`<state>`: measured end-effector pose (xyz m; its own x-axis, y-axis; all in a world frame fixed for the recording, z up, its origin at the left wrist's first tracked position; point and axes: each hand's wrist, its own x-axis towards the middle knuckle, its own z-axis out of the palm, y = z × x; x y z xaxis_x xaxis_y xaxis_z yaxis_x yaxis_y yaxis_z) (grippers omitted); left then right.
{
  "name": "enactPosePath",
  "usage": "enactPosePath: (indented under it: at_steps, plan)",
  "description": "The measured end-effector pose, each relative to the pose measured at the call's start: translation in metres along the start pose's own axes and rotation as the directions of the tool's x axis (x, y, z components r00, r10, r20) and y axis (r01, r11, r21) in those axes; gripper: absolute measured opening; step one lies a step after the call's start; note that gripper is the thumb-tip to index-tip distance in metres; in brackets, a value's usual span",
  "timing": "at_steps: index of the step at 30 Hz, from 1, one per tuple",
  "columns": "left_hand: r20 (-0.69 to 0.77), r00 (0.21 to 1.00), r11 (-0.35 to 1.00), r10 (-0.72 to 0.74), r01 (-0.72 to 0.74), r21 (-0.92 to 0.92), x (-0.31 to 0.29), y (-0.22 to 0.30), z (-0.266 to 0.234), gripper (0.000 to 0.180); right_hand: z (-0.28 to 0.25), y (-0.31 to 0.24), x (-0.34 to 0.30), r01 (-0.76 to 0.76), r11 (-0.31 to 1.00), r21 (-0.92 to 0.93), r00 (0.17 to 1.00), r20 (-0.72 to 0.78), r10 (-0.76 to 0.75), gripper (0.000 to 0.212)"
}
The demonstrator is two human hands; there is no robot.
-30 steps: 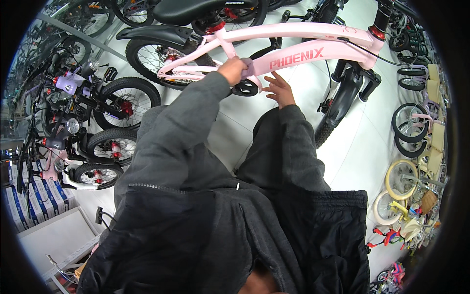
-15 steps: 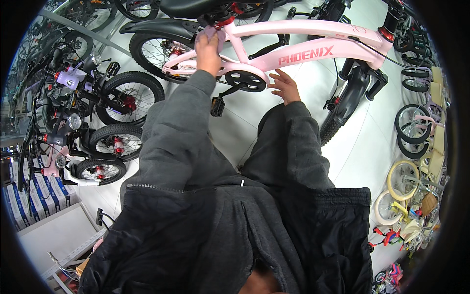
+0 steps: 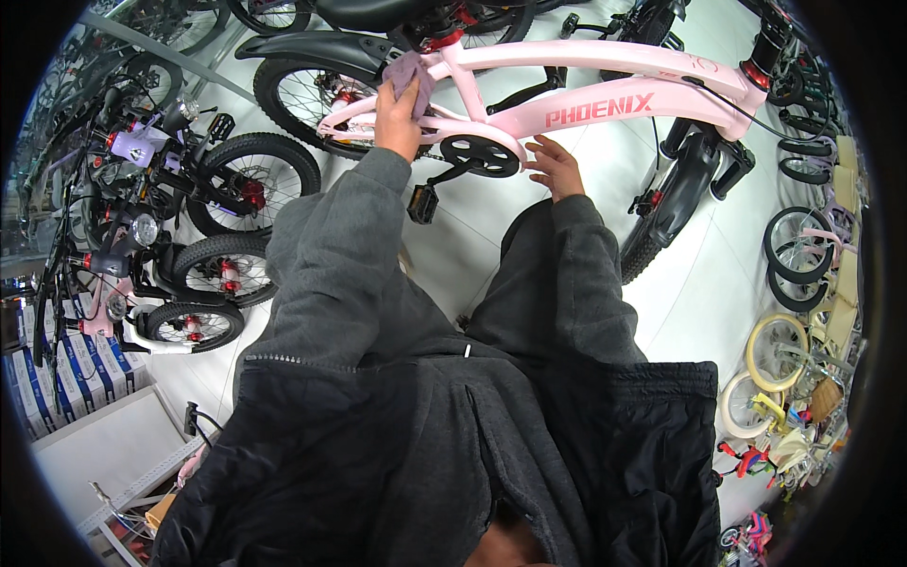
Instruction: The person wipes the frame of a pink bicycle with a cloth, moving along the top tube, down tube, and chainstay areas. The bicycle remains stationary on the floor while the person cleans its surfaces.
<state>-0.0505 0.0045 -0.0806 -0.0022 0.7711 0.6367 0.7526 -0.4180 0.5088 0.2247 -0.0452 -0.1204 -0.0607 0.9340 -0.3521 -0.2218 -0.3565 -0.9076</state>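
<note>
A pink bicycle (image 3: 529, 113) stands crosswise ahead of me, its black saddle (image 3: 368, 11) at the upper left and its front wheel (image 3: 661, 203) to the right. My left hand (image 3: 399, 118) is closed on a mauve cloth (image 3: 408, 83), pressed to the rear of the frame just below the seat tube clamp. Fingers apart, my right hand (image 3: 556, 170) is beside the black chainring (image 3: 482, 156), under the lower tube, and holds nothing. Whether its fingertips touch the frame I cannot tell. A crank runs down to a black pedal (image 3: 422, 203).
Several small bicycles with black tyres (image 3: 255, 184) crowd the left side. Blue and white boxes (image 3: 80, 373) and a white board (image 3: 113, 444) are at the lower left. More wheels (image 3: 798, 246) line the right edge. Other bicycles stand beyond the pink one.
My left hand has shifted slightly down the frame, and more of the cloth shows. The right hand has hardly moved. The bicycle appears a little farther right in view.
</note>
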Motion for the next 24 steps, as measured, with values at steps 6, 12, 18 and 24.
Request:
enactPosePath:
  at_steps: [6, 12, 18, 24]
  plan:
    - [0.014, 0.999, 0.996, -0.053, 0.052, 0.075, -0.020, -0.035, -0.019, 0.047, 0.000, 0.001, 0.001, -0.007, 1.000, 0.027, 1.000, -0.017, 0.007, 0.039]
    - [-0.107, 0.890, 0.870, -0.443, 0.455, 0.188, -0.025, -0.088, -0.035, 0.031, 0.005, 0.003, 0.004, -0.017, 0.999, 0.039, 1.000, -0.023, 0.018, 0.039]
    - [-0.158, 0.831, 0.774, -0.534, 0.555, 0.305, -0.018, -0.140, -0.037, 0.029, 0.002, 0.000, -0.001, -0.009, 0.999, 0.034, 1.000, -0.015, 0.009, 0.045]
    - [-0.195, 0.782, 0.768, -0.593, 0.621, 0.156, -0.016, -0.110, -0.009, 0.039, 0.003, -0.008, -0.007, 0.048, 0.999, 0.001, 0.997, -0.056, -0.048, 0.066]
